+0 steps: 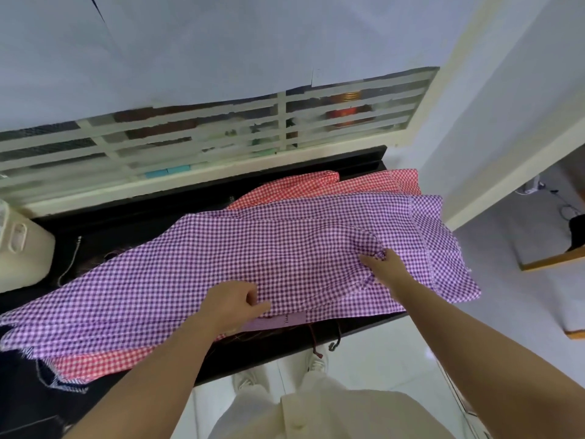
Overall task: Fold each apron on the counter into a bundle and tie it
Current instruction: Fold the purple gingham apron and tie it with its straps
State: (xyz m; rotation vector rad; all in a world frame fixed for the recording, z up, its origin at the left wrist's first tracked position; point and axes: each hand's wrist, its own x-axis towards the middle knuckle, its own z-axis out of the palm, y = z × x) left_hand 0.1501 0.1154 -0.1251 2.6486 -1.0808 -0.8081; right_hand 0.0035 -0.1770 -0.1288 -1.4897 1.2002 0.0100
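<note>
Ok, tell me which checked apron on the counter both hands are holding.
The purple checked cloth apron, spread on top. The left hand and right hand both pinch its fabric; the red checked cloth apron lies underneath it.

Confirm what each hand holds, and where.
Both hold the purple checked apron: left hand pinches its near edge mid-length; right hand grips bunched cloth toward its right end.

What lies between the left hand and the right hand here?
Head view: only the purple checked apron, between left hand and right hand, both gripping it.

Cream appliance (19, 248) far left; barred window (278, 122) behind.
</note>
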